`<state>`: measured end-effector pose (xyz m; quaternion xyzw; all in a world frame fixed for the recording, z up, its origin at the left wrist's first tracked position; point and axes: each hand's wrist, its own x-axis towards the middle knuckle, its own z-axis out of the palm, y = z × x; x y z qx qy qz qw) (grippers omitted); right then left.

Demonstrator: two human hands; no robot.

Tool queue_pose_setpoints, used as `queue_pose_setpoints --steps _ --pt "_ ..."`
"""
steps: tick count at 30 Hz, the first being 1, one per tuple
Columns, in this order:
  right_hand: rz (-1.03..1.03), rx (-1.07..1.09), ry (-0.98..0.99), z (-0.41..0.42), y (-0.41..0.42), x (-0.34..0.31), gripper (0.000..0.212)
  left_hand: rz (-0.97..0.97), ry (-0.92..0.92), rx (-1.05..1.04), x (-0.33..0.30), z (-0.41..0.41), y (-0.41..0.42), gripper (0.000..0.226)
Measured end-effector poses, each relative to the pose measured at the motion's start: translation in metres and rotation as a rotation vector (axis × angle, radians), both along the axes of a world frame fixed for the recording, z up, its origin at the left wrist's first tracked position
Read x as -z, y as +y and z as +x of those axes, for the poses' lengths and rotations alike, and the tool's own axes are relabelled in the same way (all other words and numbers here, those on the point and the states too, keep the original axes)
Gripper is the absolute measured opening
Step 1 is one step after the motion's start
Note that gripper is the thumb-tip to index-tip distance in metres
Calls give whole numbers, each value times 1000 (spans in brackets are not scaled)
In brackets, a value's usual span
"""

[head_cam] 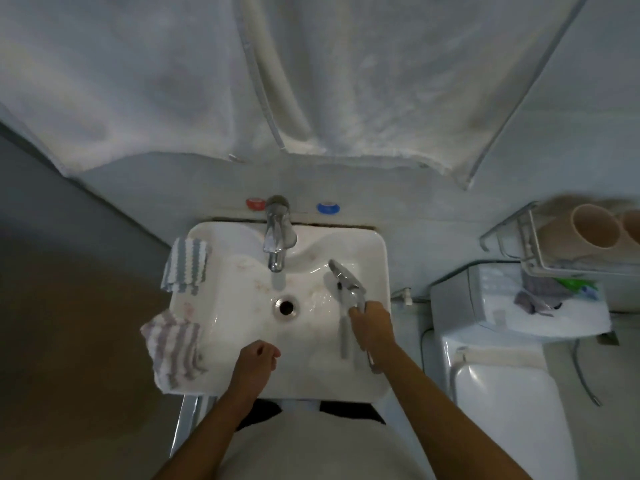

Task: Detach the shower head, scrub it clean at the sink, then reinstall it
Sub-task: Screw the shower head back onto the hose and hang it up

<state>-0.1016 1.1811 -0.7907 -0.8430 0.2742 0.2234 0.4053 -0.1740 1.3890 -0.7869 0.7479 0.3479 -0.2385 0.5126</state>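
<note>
Right hand (pixel 372 327) gripped the grey handles of metal slip-joint pliers (pixel 348 296) right of centre, over the white ceramic sink (pixel 379 251), jaws pointing toward the upper frame beyond the grip. Left hand (pixel 256 358) hung loosely curled, holding nothing, over the basin's lower edge. Shower head couldn't be made out; chrome tap (pixel 277 237) sat above the drain (pixel 286 306).

White sink (pixel 375 251), two striped cloths (pixel 186 265).

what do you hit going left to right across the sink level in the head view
striped cloths on the sink's left rim → left hand → drain → pliers in the right hand → toilet
</note>
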Motion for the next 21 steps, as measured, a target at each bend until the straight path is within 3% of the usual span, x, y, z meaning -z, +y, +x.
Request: queue_pose_setpoints --steps 6,8,14,21 --pt "713 533 29 -23 -37 -28 33 -10 11 120 0 -4 -9 34" --pt "861 652 56 -38 -49 -35 33 -23 -10 156 -2 5 -10 35" --pt "893 937 -86 -131 -72 -38 37 -69 -162 181 -18 24 -30 31" --pt "765 1383 -115 -278 -74 -28 26 -166 -184 418 -20 -4 -55 34"
